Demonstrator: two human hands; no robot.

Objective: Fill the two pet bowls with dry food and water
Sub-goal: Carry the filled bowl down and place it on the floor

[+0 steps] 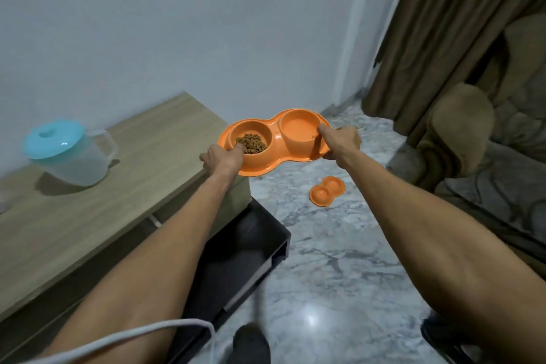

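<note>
Over the floor, outstretched left hand and right hand pinch the double bowl.

Bare forearms, dark footwear, a white cable.

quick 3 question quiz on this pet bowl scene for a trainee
1. True or false: the dry food sits in the double bowl's compartment nearest the left hand.
2. Fill in: the jug on the wooden cabinet has a ____ lid.
3. The smaller orange feeder lies: A on the cabinet, B on the floor, C inside the jug.
Key: 1 true; 2 blue; 3 B.
</note>
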